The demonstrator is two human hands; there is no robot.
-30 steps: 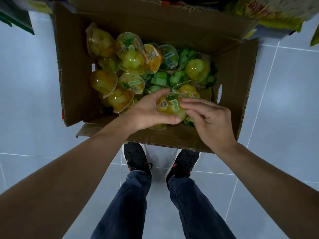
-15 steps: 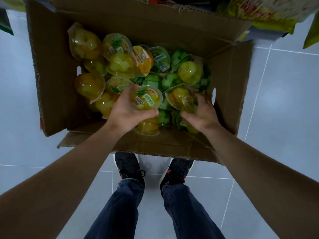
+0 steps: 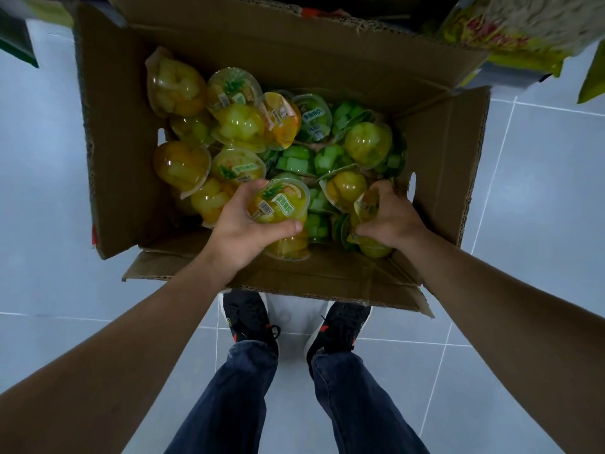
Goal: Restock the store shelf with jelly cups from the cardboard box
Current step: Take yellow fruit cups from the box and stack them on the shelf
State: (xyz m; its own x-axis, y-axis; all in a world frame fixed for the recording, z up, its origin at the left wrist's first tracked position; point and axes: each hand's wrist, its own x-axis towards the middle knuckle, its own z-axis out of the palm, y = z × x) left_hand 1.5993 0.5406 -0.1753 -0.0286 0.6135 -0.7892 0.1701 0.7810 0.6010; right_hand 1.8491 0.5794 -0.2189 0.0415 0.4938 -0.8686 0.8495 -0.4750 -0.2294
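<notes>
An open cardboard box (image 3: 124, 178) stands on the floor, filled with several yellow and green jelly cups (image 3: 240, 124). My left hand (image 3: 244, 232) is inside the box near its front wall, shut around a yellow jelly cup (image 3: 281, 203) with a printed lid facing up. A second yellow cup (image 3: 289, 247) sits just under that hand. My right hand (image 3: 391, 219) is at the box's right front corner, fingers closed on another yellow jelly cup (image 3: 366, 203) tilted on its side. Green cups (image 3: 296, 160) lie between and behind the hands.
The box's near flap (image 3: 311, 278) hangs toward my feet (image 3: 248, 314). Grey floor tiles (image 3: 537, 204) surround the box. Packaged goods on a shelf (image 3: 510, 27) overhang the top right, and a dark shelf item (image 3: 16, 44) shows at top left.
My left hand kept its yellow cup and drew it left. My right hand left that cup, dropped into the right front corner and closed on another cup.
</notes>
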